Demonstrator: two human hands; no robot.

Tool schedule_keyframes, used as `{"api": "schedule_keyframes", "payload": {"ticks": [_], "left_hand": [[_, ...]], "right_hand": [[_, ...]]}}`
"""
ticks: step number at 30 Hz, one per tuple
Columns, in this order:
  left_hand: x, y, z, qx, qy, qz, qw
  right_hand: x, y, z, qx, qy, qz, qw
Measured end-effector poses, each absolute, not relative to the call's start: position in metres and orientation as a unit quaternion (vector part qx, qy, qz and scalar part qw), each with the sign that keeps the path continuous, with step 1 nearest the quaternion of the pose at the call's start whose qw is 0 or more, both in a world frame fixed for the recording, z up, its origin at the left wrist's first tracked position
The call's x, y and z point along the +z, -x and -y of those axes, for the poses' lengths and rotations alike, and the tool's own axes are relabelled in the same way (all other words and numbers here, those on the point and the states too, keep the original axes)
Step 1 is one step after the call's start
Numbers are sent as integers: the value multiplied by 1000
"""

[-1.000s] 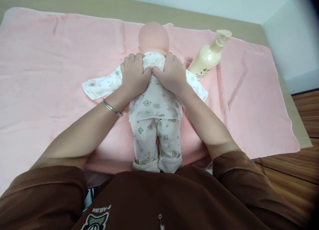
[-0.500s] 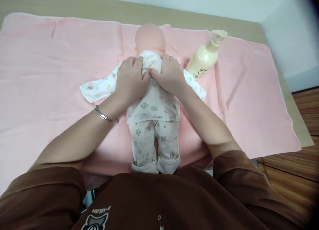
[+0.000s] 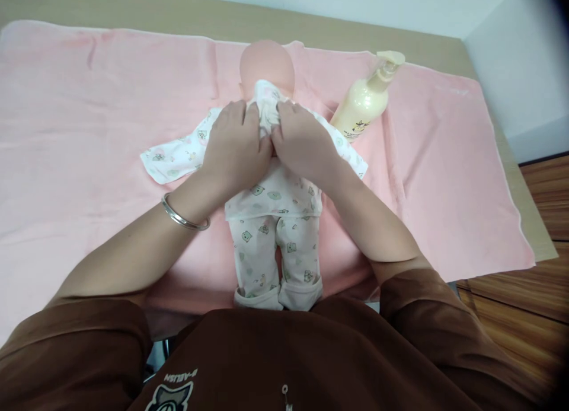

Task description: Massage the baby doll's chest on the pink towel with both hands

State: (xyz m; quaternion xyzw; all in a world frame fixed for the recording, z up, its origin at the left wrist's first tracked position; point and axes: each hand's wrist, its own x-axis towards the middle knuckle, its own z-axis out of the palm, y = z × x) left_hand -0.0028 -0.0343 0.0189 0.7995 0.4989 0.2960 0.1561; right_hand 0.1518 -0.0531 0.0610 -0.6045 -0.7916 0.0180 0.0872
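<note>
A baby doll [image 3: 267, 64] lies on a pink blanket, its head toward the far edge and its face not in view. It wears a white baby shirt [image 3: 280, 194] printed with small animals and matching pants [image 3: 258, 251] with folded cuffs. At the shirt's neck, my left hand [image 3: 235, 141] and my right hand [image 3: 306, 141] pinch the cloth, their thumbs almost meeting in the middle. Between them a bunched flap of the shirt stands up against the doll's head. The fingertips are partly hidden in the cloth.
Right of the doll, a pale yellow pump bottle [image 3: 362, 105] lies tilted on the pink blanket [image 3: 453, 162]. Wooden table edge [image 3: 528, 221] shows at the right, with wood flooring [image 3: 511, 316] below. A white wall [image 3: 355, 5] rises behind the table.
Both hands have closed in on the shirt's neck and drawn its cloth together. The collar flap now stands higher against the doll's head. The bottle has stayed put.
</note>
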Motion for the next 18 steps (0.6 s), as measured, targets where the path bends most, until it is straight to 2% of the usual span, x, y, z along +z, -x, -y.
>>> {"api": "schedule_keyframes", "payload": {"ticks": [4,10,14,18], "left_hand": [[22,-2,40,307,-807,-487,129],[12,11,0,323,-779,-510,169],[7,13,-3,304,-783,-517,167],[8,6,19,286,-806,-506,116]], "right_hand": [[57,-160,35,64,642,759,85],[61,-149,64,33,608,792,49],[57,-149,57,5,594,798,102],[44,-160,28,61,648,744,147]]}}
